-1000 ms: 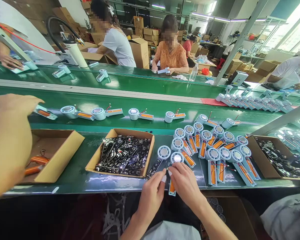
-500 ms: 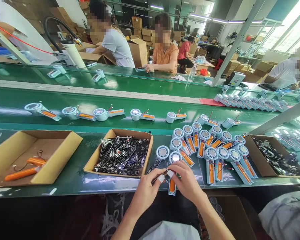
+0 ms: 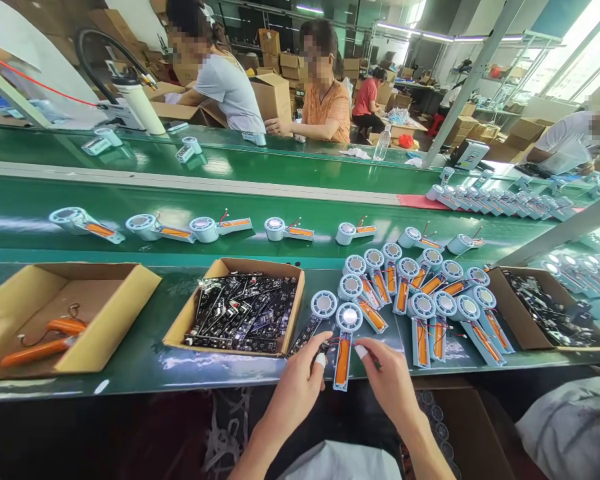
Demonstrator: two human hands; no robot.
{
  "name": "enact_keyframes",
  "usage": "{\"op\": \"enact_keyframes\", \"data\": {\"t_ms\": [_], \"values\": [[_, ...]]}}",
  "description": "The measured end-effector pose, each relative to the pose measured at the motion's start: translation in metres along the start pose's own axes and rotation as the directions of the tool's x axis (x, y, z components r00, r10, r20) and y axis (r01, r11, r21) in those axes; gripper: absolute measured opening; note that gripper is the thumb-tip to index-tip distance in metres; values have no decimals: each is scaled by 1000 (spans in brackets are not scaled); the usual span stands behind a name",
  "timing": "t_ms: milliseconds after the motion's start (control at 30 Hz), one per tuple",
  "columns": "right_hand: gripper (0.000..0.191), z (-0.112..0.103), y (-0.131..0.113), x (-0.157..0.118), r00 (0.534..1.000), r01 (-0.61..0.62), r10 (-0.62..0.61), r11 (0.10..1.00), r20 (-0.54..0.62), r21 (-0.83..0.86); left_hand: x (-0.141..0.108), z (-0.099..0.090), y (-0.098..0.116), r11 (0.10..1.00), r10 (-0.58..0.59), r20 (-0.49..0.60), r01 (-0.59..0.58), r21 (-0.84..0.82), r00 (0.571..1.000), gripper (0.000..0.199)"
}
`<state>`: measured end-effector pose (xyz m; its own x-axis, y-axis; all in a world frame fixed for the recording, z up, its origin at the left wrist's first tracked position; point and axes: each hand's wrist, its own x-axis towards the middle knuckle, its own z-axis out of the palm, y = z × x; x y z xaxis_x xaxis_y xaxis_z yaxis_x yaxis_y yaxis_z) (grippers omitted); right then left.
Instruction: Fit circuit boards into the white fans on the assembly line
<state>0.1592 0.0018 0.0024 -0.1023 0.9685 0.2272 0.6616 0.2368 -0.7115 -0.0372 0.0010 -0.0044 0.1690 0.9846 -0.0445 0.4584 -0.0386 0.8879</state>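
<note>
A pale blue handheld fan housing (image 3: 349,318) lies in front of me, its round head away from me and an orange battery (image 3: 341,363) in its handle. My left hand (image 3: 300,377) is left of the handle, thumb and forefinger closed on a dark circuit board (image 3: 324,347), mostly hidden. Thin red wires (image 3: 333,341) run between those fingers and the housing. On the right of the handle, my right hand (image 3: 389,375) has its fingertips together; what they hold cannot be made out. Another housing (image 3: 324,305) with a black board in its handle lies beyond my left hand.
A carton of black circuit boards (image 3: 300,293) stands at left centre, another carton (image 3: 523,327) at right. The far-left carton (image 3: 105,320) holds orange batteries. Several fan housings (image 3: 423,307) crowd the bench; others lie on the green conveyor (image 3: 300,250). People work beyond it.
My hands have parted: the right moved right and the left slightly left, uncovering the battery and wires. Across the line, the person in orange has shifted their hands left.
</note>
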Motion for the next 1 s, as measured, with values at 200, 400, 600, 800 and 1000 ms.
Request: {"op": "enact_keyframes", "data": {"t_ms": [200, 400, 600, 800, 1000], "values": [[18, 18, -14, 19, 989, -66, 103, 948, -104, 313, -7, 2, 9, 835, 147, 120, -188, 517, 982, 63], [20, 28, -19, 24, 961, -260, 251, 684, 115, 682, -8, 2, 10, 864, 106, 120, -151, 480, 987, 62], [22, 21, -19, 20, 961, -267, 234, 662, 146, 700, -3, 9, -2, 944, 228, -127, -186, 274, 965, 48], [17, 24, -18, 12, 998, -48, 59, 877, -9, 478, -2, 12, -3, 970, 180, -171, -146, 195, 969, 43], [33, 32, -13, 9, 983, -112, 180, 738, -34, 666, -2, 7, 3, 1000, -26, -186, 28, 8, 982, 36]]}}
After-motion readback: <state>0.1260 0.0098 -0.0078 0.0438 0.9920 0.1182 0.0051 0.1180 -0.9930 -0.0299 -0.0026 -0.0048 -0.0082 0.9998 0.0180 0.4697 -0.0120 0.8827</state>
